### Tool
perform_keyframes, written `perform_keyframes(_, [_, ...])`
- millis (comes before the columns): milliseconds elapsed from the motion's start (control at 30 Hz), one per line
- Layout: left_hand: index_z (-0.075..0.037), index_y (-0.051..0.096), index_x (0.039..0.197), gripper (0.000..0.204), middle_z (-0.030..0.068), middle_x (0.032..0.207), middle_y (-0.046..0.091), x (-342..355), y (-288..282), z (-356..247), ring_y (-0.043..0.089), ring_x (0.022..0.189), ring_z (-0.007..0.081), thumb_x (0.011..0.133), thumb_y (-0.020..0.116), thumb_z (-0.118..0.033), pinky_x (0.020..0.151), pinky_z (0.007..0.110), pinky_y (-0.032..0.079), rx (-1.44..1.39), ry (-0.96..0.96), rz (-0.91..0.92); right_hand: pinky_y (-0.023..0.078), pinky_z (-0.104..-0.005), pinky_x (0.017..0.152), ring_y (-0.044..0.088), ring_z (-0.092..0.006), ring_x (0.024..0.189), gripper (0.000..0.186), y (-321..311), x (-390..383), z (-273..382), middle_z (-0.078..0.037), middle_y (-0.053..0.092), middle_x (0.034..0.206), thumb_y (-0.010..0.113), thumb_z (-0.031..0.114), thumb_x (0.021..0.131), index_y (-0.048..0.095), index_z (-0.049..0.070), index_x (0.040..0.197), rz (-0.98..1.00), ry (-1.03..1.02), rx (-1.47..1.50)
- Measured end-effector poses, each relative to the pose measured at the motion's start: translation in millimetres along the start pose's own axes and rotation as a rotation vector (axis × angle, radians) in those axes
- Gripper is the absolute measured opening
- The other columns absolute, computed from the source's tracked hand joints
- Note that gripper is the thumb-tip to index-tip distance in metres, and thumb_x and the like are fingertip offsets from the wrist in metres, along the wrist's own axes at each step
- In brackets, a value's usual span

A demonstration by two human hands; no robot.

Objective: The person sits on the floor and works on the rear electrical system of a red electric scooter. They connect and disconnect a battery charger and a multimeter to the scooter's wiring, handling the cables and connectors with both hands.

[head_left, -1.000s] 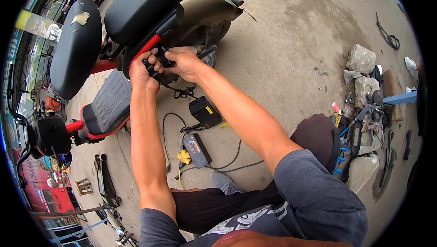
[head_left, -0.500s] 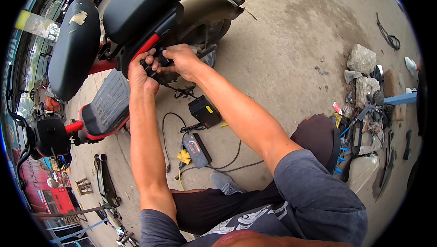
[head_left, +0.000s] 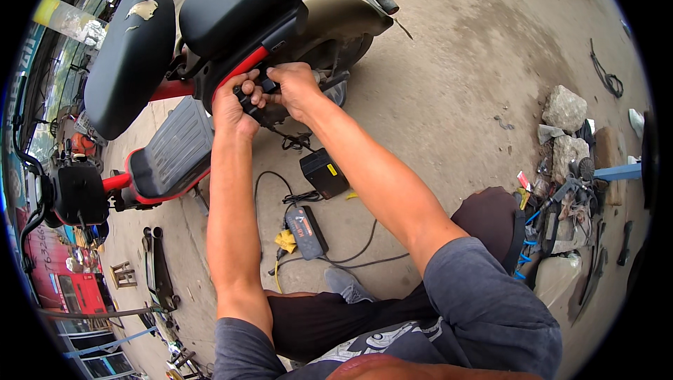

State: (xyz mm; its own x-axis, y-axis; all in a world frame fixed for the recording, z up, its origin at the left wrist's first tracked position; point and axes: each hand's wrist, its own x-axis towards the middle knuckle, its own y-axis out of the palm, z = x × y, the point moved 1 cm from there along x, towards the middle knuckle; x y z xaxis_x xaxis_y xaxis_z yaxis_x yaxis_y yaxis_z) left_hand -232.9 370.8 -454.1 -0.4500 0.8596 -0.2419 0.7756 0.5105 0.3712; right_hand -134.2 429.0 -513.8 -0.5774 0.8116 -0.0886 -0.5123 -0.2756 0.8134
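Beside the red-trimmed flank of an electric scooter (head_left: 242,12), both my hands are close together. My left hand (head_left: 233,105) is closed around a black cable plug (head_left: 247,102), thumb and fingertips curled over it. My right hand (head_left: 298,91) pinches a small black blocky connector (head_left: 267,83) just under the red trim. The fingers partly cover both parts, and whether the two are joined I cannot tell. A black cord runs down from my hands toward a black charger box (head_left: 324,173) on the ground.
A grey charger box (head_left: 306,233) with cables and a yellow piece (head_left: 285,240) lies before my shoe (head_left: 347,286). Stones (head_left: 565,107) and a heap of tools (head_left: 571,191) lie at right. A dark jack-like tool (head_left: 160,268) and small wooden stool (head_left: 123,274) are at left.
The view has shifted a little, so the scooter and my hands appear slightly farther right. Both hands keep nearly the same grip on the black parts.
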Motion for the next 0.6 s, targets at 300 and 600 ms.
perform_keyframes(300, [0.006,0.058,0.098,0.021,-0.0025,0.057,0.044,0.0,0.2,1.2,0.042,0.052,0.0129,0.090,0.058,-0.013,0.050,0.027,0.035,0.008,-0.001,0.018,0.054,-0.0324,0.054,0.063,-0.0220,0.059,0.018,-0.1,4.2,-5.3,-0.012,0.064,0.075,0.054,0.007,0.095,0.063,-0.005,0.085,0.024,-0.034,0.015])
perform_keyframes(600, [0.006,0.058,0.098,0.020,-0.0018,0.058,0.045,0.5,-1.2,3.2,0.042,0.052,0.0128,0.091,0.058,-0.014,0.050,0.027,0.036,-0.006,-0.005,0.010,0.053,-0.0342,0.051,0.061,-0.0231,0.053,0.020,3.4,3.6,-2.1,-0.014,0.062,0.072,0.052,0.005,0.094,0.063,-0.006,0.082,-0.026,-0.034,-0.009])
